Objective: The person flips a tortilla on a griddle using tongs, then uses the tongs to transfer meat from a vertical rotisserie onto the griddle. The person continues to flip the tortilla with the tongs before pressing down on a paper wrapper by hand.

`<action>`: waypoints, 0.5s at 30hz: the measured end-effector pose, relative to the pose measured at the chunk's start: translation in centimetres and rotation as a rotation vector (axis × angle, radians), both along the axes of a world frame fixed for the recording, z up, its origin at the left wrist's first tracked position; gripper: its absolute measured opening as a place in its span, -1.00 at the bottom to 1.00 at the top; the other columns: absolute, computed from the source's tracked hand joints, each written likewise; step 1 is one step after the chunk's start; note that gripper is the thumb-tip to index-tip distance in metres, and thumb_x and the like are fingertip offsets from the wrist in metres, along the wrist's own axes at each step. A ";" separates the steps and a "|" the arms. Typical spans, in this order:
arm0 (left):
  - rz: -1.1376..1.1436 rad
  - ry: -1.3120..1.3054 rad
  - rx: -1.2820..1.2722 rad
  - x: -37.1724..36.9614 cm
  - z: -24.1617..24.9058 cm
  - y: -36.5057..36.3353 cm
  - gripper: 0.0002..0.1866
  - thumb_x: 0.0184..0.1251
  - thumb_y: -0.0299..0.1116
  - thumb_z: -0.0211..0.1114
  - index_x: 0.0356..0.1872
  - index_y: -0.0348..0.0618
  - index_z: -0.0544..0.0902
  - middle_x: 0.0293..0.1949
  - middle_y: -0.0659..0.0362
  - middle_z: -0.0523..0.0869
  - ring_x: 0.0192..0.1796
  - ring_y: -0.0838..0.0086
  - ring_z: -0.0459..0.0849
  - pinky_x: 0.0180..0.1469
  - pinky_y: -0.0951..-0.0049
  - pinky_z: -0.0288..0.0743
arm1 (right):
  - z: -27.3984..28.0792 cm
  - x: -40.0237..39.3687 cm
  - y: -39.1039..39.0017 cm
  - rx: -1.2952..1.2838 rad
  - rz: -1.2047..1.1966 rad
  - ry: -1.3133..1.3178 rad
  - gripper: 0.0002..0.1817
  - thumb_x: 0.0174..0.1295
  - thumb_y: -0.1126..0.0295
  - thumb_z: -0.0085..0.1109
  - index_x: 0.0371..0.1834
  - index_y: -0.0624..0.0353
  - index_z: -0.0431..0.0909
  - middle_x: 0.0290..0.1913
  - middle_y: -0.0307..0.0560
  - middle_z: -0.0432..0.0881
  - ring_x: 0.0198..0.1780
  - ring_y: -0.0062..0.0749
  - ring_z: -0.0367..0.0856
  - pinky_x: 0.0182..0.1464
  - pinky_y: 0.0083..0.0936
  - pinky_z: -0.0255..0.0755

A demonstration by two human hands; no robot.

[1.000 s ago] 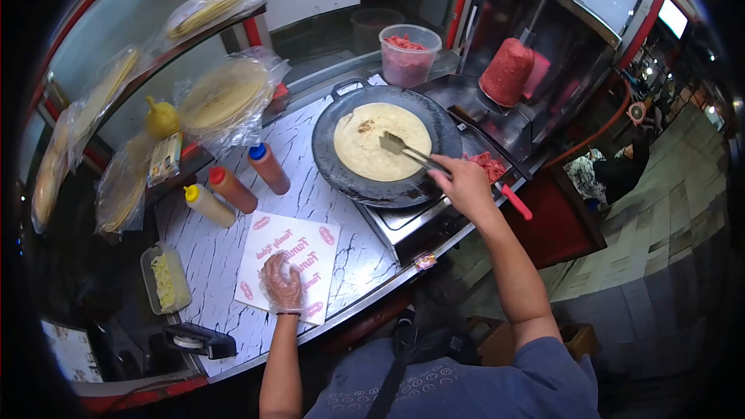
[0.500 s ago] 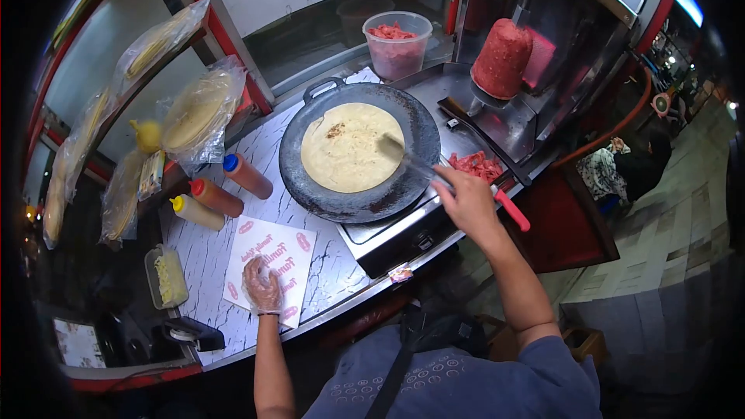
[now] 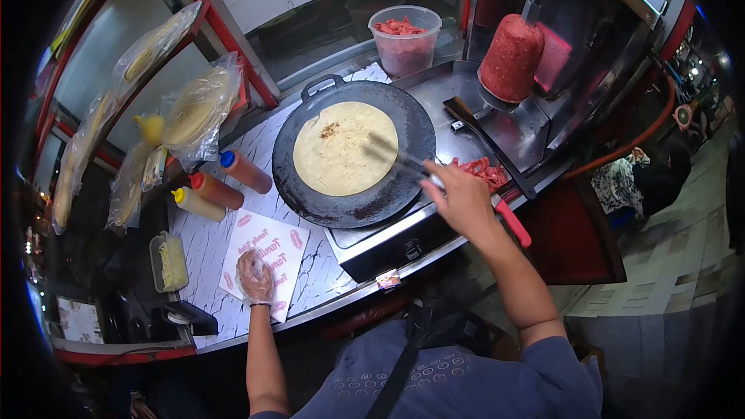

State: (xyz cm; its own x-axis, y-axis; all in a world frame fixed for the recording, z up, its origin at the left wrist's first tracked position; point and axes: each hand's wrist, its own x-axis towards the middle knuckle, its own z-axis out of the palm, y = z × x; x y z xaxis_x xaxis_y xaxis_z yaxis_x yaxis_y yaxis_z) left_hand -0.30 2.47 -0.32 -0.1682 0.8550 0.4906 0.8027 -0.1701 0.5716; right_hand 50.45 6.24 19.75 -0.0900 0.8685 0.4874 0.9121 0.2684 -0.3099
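My right hand (image 3: 466,200) is closed around the handle of a metal spatula (image 3: 415,163). The spatula's blade, smeared by motion, is over a round flatbread (image 3: 341,151) with a browned patch near its upper left. The flatbread lies flat on a dark round griddle (image 3: 291,186). My left hand (image 3: 254,275), in a clear plastic glove, rests on a printed paper wrapper (image 3: 289,244) with its fingers loosely bent and apart. I see nothing held in it.
Three sauce bottles (image 3: 247,172) stand left of the griddle. Shredded meat (image 3: 483,173) and a red-handled tool (image 3: 512,223) lie beside my right hand. Behind are a tub of meat (image 3: 405,46) and a meat cone (image 3: 512,58). A tray of pale shreds (image 3: 169,262) sits left.
The view has shifted slightly. The spatula still crosses the right side of the flatbread, its blade blurred in both frames. My left hand remains on the wrapper.
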 end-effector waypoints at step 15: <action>-0.008 -0.057 0.010 -0.4 -0.8 0.1 -0.49 0.08 -0.45 0.33 0.15 -0.25 0.61 0.13 -0.06 0.66 0.22 0.02 0.56 0.35 0.10 0.41 | 0.7 1.6 -1.7 0.039 -0.166 -0.001 -0.64 0.41 0.18 0.23 0.16 0.11 0.64 -0.15 0.11 0.74 -0.18 0.14 0.74 -0.13 -0.02 0.59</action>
